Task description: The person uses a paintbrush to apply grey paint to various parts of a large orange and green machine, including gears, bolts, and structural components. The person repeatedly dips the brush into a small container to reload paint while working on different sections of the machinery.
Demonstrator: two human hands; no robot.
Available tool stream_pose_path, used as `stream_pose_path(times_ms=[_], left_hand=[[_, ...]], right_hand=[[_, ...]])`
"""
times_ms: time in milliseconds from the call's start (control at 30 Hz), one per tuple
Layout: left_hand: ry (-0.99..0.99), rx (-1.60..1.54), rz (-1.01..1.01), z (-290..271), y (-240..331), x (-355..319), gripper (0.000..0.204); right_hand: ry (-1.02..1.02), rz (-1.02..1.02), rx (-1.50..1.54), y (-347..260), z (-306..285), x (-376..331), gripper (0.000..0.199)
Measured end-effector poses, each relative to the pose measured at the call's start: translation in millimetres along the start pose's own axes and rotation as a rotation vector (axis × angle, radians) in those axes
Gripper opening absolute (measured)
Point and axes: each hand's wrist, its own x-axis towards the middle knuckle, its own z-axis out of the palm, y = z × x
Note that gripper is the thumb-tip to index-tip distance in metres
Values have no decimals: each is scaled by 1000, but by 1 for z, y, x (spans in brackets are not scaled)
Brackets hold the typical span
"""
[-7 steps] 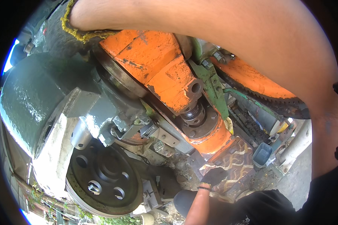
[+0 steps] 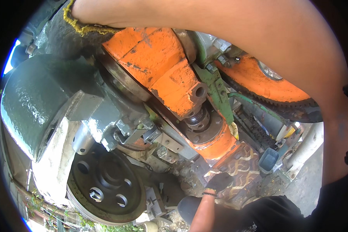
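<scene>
Right hand (image 2: 87,15) gripping frayed yellow rag (image 2: 79,26) at upper left of frame, above orange painted cast-metal machine housing (image 2: 154,65), left hand (image 2: 219,181) in dark glove at lower centre, grip impossible to tell

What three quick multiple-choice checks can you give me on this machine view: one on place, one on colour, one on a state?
1. Where is the dark holed wheel?
A upper right
B lower left
C centre top

2. What colour is the block above the threaded screw?
A blue
B white
C orange

3. How is the left hand?
A raised in the air
B in a dark glove, low at the machine's patterned foot
C gripping a hammer

Answers:
1 B, it sits below the grey-green housing.
2 C, chipped orange paint covers it.
3 B, the dark glove lies low by the foot, with a band on the wrist.
</scene>
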Motion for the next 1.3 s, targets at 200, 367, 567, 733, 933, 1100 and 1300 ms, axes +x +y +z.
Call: stream_pose_path(times_ms=[200,367,567,733,933,1100,1300], left_hand=[[136,-8,146,8,-11,30,18],[126,-44,147,20,-8,40,16],[183,10,176,23,-8,38,12],[187,87,200,17,-2,42,11],[188,46,184,17,-2,41,12],[151,26,154,13,-3,43,15],[95,-63,91,2,2,37,18]], right_hand=[[168,167,-38,-20,19,43,29],[155,197,119,-2,8,59,26],[155,189,237,-2,0,52,24],[182,202,310,-1,3,57,23],[174,188,334,1,0,54,22],[192,207,335,2,-1,56,23],[128,161,239,6,-7,53,25]])
